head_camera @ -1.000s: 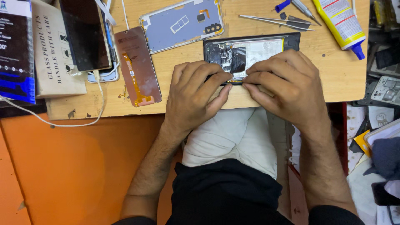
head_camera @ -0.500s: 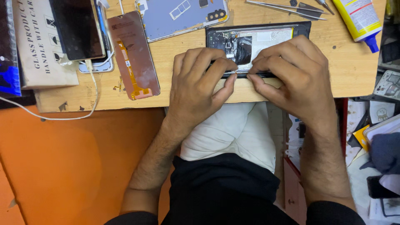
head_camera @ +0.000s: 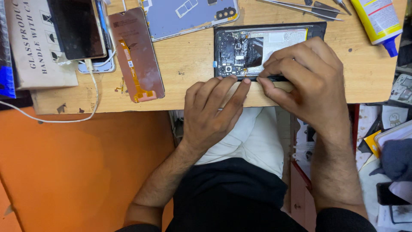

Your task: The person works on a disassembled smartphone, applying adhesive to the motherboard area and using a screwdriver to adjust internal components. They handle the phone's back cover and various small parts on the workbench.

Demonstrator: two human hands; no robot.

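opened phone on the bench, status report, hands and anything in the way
Left hand fingertips on opened phone near edge. Right hand grips same edge. Detached screen panel lies apart, not in the way.

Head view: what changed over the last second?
The left hand slid off the opened phone: earlier its fingers curled over the near edge, now they lie flat on the table with only the fingertips at that edge. The right hand stayed on the phone, pressing its near edge. The phone, the loose screen and the back cover kept their places.
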